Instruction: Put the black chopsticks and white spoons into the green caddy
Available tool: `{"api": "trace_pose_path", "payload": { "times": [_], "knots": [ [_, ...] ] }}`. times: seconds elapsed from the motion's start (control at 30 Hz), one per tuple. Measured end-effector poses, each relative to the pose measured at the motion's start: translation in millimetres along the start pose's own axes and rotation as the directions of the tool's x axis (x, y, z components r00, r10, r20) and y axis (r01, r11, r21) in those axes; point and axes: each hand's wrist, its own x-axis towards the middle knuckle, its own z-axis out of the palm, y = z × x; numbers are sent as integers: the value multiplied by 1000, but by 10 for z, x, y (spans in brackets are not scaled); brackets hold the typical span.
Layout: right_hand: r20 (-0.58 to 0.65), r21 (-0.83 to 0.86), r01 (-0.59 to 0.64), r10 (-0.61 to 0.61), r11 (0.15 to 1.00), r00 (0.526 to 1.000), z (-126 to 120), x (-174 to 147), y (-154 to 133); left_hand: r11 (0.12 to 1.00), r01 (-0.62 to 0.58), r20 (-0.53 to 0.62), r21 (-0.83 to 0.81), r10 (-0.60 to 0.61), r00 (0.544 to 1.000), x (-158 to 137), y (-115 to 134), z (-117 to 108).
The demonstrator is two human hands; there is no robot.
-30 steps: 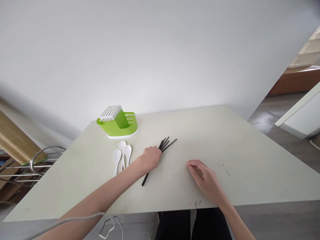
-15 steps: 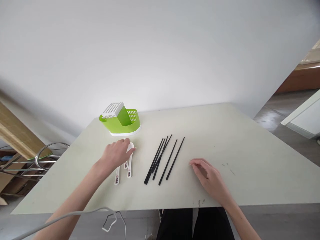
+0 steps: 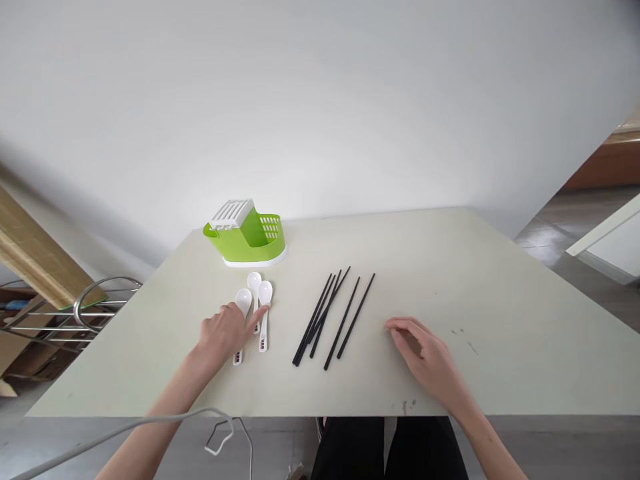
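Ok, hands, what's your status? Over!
Left hand at white spoons, grip unclear. Right hand apart, holding nothing visible. Black chopsticks lying between the hands.

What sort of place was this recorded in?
Probably a plain indoor room, perhaps for work or storage: a pale table stands against a white wall, with cardboard beyond its left edge.

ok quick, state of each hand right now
Left hand: thumb spread over the white spoons; whether it grips one cannot be told.
Right hand: half open, loosely curled, nothing seen in it.
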Motion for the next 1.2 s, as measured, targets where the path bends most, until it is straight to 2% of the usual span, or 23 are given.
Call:
{"api": "trace_pose_path", "payload": {
  "times": [0.2,0.33,0.53,0.7,0.8,0.97,1.1,1.2],
  "knots": [
    [-6,3,0,0,1000,1000,0,10,-7,996,54,62,74,-59,996,175,283,-8],
    [-2,7,-2,2,1000,1000,-3,7,-15,993,0,60,118,-7,998,223,376,-16],
    [8,18,9,-9,1000,1000,-2,8,-5,988,-71,193,137,44,980,238,433,-94],
    [3,27,33,-33,999,999,-6,18,13,984,-98,166,147,73,983,223,453,-113],
    [0,33,46,-46,998,999,-4,28,20,983,-117,97,139,104,990,197,548,-148],
    [-4,36,65,-65,997,998,0,46,11,970,-234,-37,71,237,971,89,989,-315],
    [-66,35,78,-76,996,995,-7,48,-12,922,-388,-20,-8,387,922,-92,1528,-418],
    [-210,6,68,-65,998,976,-21,48,-25,878,-475,17,-58,477,879,-238,1930,-391]
  ]
}}
